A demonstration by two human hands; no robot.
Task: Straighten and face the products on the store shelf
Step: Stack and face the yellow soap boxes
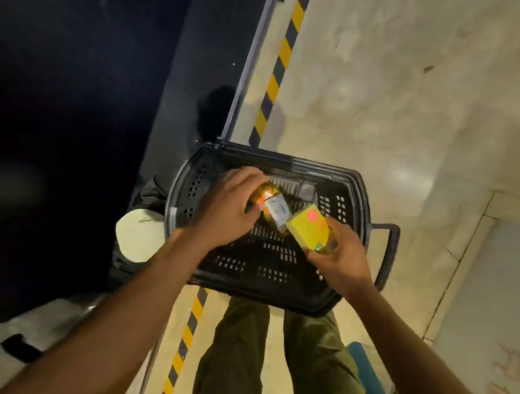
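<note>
Amber bottle (275, 209) with a white label, gripped in the curled fingers of the left hand (223, 212), is held above a black perforated basket (286, 160). The right hand (341, 259) clasps a yellow-labelled bottle (310, 228) just beside it; whether the two touch cannot be told. The basket stands on a glossy cream tiled floor (383, 113). A yellow-and-black striped tape (278, 67) runs along the floor beside a dark shelf base (200, 67). Olive trousers (234, 350) appear below.
</note>
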